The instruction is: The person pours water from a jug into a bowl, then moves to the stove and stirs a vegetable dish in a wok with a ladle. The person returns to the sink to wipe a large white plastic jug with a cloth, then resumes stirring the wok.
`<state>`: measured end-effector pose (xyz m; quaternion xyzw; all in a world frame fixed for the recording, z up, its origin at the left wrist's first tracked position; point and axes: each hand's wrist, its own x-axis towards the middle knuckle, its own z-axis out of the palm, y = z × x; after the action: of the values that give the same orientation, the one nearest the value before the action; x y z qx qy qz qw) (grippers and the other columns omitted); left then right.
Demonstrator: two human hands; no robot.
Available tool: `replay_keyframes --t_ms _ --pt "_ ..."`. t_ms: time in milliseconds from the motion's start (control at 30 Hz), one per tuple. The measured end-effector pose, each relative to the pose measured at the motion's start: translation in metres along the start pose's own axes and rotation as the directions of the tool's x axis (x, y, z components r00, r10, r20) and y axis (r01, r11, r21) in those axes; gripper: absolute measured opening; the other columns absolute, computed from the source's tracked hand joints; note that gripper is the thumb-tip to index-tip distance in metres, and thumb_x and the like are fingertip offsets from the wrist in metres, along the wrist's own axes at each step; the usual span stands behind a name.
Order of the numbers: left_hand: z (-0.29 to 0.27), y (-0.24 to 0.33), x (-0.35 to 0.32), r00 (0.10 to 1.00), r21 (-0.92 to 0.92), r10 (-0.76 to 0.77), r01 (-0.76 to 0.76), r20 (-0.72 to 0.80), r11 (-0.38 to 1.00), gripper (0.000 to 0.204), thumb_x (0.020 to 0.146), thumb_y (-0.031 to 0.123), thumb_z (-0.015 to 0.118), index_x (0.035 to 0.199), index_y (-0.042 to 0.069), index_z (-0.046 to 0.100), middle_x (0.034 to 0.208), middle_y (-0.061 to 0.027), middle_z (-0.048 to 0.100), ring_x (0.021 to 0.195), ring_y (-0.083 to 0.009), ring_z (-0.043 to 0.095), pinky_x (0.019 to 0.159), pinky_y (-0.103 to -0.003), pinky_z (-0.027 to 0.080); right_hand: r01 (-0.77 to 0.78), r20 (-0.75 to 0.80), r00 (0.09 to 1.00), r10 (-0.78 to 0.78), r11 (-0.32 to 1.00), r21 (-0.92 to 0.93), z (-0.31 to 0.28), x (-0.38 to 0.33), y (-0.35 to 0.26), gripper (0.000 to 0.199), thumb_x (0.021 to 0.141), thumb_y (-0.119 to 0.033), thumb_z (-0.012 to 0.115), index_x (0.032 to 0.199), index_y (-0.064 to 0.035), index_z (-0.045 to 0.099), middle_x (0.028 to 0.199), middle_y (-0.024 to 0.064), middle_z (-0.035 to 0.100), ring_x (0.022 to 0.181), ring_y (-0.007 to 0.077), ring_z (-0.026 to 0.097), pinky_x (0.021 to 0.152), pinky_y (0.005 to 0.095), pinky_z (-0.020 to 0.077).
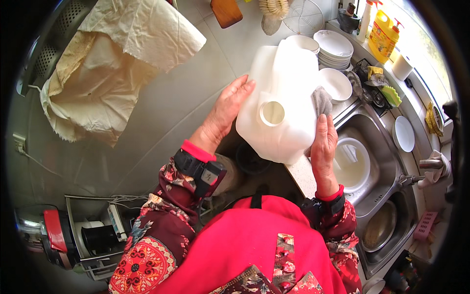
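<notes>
A big white plastic jug (289,73) is held up between my two hands, its round open mouth facing me. My left hand (223,110) presses against the jug's left side, thumb and fingers along the wall. On the opposite side my right hand (324,154) holds a grey cloth (322,101) against the jug; part of the cloth stands out above my fingertips. Some right-hand fingers are hidden behind the jug. The jug is tilted over the counter edge (299,176), left of the sink.
On the right is a steel double sink (374,127) with a white basin (351,164) and a metal bowl (381,228). Stacked white plates (334,44) stand behind the jug. A yellow bottle (383,36) is on the windowsill. A cream cloth (122,49) hangs at upper left.
</notes>
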<state>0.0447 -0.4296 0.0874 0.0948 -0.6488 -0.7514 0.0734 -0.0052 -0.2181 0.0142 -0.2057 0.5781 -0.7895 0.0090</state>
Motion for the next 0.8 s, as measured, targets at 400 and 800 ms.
replay_keyframes --t_ms 400,800 --pt "-0.006 -0.011 0.052 0.984 0.533 0.18 -0.145 -0.014 0.833 0.068 0.095 0.05 0.053 0.131 -0.006 0.046 0.116 -0.0202 0.063 0.106 -0.0261 0.061 0.092 -0.035 0.047 -0.02 -0.008 1.0 0.02 0.999 -0.043 -0.004 -0.003 0.004 0.044 0.103 -0.021 0.043 0.138 0.0053 0.046 0.136 0.0137 0.053 0.127 0.0201 0.047 0.108 0.03 0.0322" --pt "-0.009 0.001 0.072 0.985 0.766 0.17 -0.086 -0.031 0.637 0.081 0.095 0.061 0.043 0.133 -0.011 0.041 0.123 -0.0312 0.057 0.118 -0.0367 0.056 0.1 -0.039 0.043 0.025 0.003 1.0 -0.025 1.0 -0.006 -0.004 -0.004 -0.001 0.043 0.103 -0.02 0.043 0.138 0.0054 0.046 0.137 0.0141 0.052 0.127 0.0205 0.047 0.107 0.03 0.0324"
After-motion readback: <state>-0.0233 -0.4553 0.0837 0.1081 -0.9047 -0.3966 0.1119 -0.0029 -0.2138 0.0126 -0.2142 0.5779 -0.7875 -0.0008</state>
